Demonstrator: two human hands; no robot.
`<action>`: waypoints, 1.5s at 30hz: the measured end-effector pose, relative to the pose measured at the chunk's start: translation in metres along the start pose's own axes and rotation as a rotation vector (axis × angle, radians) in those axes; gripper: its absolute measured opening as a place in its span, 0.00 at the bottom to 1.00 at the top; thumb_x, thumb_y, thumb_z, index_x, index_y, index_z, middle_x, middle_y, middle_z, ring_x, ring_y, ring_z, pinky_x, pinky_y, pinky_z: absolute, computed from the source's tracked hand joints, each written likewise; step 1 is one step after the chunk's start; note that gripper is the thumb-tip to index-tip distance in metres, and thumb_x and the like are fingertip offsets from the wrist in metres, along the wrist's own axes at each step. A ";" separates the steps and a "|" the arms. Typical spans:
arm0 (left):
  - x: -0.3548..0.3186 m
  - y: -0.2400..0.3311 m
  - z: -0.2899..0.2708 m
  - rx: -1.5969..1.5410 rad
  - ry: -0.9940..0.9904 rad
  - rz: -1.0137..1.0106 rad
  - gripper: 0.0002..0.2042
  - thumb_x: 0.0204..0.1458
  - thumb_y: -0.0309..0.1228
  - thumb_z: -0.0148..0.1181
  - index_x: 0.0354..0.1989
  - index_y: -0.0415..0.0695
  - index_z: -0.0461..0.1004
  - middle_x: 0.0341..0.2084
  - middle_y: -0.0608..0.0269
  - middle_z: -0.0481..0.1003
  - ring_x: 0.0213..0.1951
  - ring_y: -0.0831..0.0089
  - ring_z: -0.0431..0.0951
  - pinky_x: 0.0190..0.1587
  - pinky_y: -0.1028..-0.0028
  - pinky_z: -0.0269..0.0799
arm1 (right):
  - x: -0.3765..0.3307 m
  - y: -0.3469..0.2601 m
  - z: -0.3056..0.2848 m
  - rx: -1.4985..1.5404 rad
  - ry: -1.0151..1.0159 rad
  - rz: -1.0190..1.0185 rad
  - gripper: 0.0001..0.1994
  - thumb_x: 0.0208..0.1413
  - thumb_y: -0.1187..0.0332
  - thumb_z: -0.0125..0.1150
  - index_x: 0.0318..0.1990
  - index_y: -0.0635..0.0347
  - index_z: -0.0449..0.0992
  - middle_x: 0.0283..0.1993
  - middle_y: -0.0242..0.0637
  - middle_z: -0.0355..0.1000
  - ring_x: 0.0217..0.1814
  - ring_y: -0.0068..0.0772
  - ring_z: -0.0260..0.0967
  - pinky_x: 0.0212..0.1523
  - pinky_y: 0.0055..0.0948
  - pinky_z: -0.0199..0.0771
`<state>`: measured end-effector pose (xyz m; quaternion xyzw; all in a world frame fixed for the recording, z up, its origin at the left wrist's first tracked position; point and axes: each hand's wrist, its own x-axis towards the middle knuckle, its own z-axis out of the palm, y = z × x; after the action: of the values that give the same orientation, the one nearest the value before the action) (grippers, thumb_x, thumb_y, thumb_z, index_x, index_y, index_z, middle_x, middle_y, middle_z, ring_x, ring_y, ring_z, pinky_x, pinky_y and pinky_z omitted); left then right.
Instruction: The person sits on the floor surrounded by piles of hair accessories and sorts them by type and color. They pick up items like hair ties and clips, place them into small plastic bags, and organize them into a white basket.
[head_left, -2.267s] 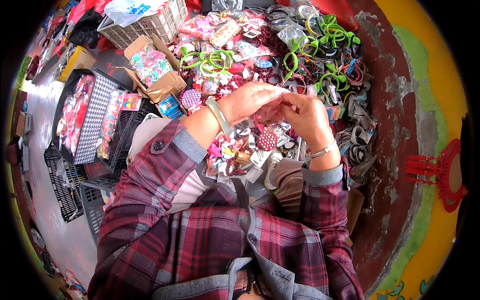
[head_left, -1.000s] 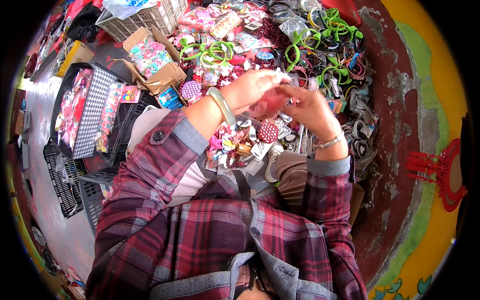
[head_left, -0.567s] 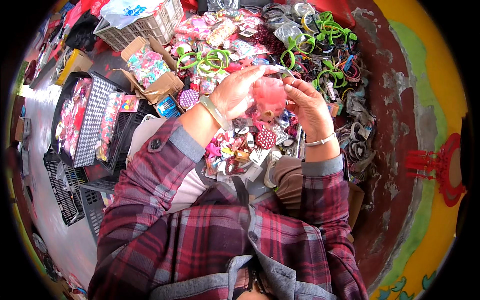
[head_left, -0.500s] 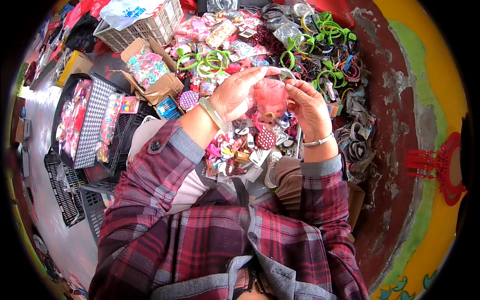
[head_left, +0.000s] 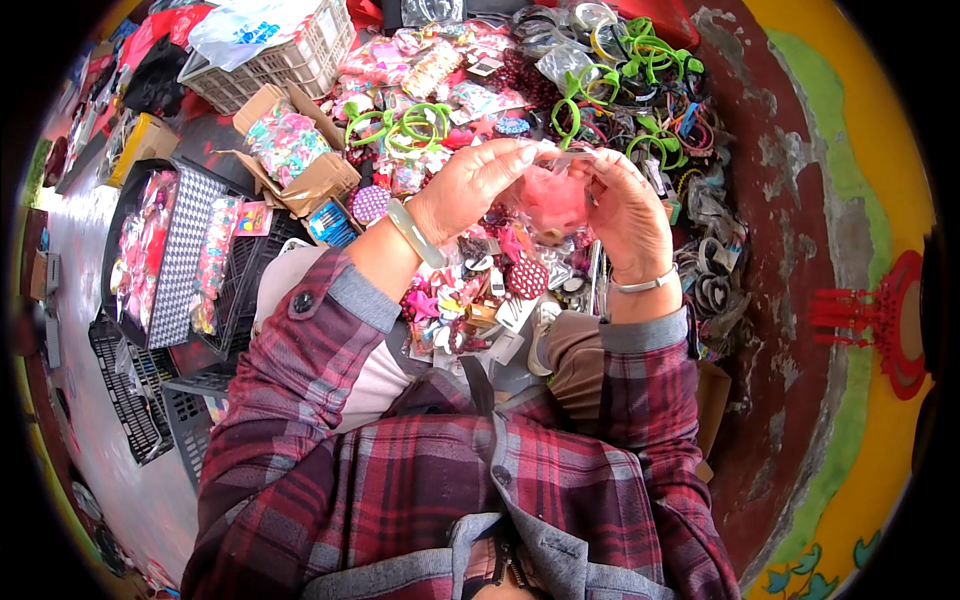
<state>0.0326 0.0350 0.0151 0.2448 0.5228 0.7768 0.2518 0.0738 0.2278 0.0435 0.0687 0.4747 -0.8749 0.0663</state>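
Between my hands hangs a clear plastic bag (head_left: 553, 207) with something pink and gauzy inside; its exact kind I cannot make out. My left hand (head_left: 470, 195) pinches the bag's top edge from the left, thumb and fingers pressed together. My right hand (head_left: 630, 215) grips the same edge from the right with bent fingers. Below the bag lies a heap of small hair accessories, among them a dark red dotted round piece (head_left: 528, 278) and a pink star-shaped one (head_left: 424, 304). Green headbands (head_left: 420, 127) lie beyond my left hand.
At left stand an open cardboard box (head_left: 290, 150) of colourful packets, a grey plastic crate (head_left: 290, 65) and a black basket (head_left: 150, 165) with bagged goods. More headbands (head_left: 655, 60) pile up at the far right. A chipped dark red wall (head_left: 785, 250) curves along my right.
My hands have spread a little farther apart, the right one shifting rightward. The bag's top edge is now stretched between them, and the pink bundle has moved slightly right.
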 end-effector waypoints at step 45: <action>0.003 -0.018 -0.007 0.062 0.229 0.046 0.17 0.59 0.39 0.42 0.42 0.37 0.69 0.36 0.62 0.73 0.34 0.77 0.75 0.38 0.78 0.72 | 0.004 0.021 -0.001 -0.348 0.026 0.020 0.05 0.49 0.72 0.61 0.32 0.61 0.75 0.28 0.26 0.71 0.28 0.14 0.63 0.32 0.14 0.62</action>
<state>0.0284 0.0375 -0.0040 0.1740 0.5661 0.7887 0.1650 0.0735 0.2172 0.0250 0.0720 0.6192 -0.7778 0.0798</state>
